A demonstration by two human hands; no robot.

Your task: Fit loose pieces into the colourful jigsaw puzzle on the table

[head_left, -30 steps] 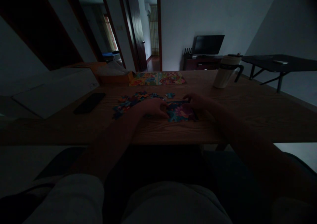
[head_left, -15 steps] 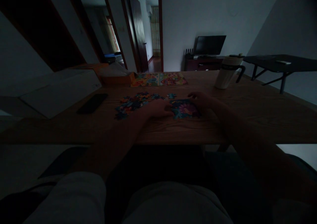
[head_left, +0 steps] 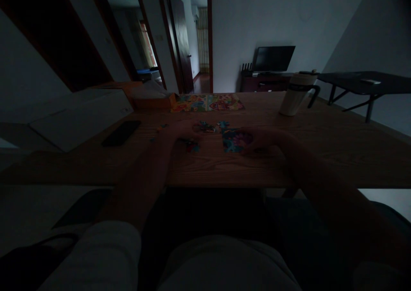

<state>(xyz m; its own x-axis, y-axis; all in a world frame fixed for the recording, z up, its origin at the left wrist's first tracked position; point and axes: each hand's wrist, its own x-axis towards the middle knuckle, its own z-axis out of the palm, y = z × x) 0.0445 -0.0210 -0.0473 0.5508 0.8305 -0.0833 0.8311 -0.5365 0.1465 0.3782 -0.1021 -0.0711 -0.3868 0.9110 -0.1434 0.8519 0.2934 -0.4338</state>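
Note:
A joined section of jigsaw puzzle [head_left: 230,141], dark blue with a pink-purple figure, lies flat on the wooden table. My right hand [head_left: 263,137] covers its right side, with thumb and fingers curved around the near and far edges. To the left, my left hand [head_left: 183,130] hovers over or touches the loose jigsaw pieces [head_left: 208,127]. That hand is dark and smeared, and whether a piece is in its fingers does not show. It hides much of the pile. One light blue piece [head_left: 223,124] lies just beyond the joined section.
A colourful printed sheet [head_left: 208,103] lies at the far side of the table [head_left: 205,166]. On the left are a black phone [head_left: 122,133], a white box [head_left: 83,119] and an orange tissue box [head_left: 152,102]. A lidded tumbler with a handle [head_left: 293,96] stands at the right.
My left hand has moved left, from the joined section's edge to the loose pieces. My right hand has come down from the far right corner and covers more of the section's right side.

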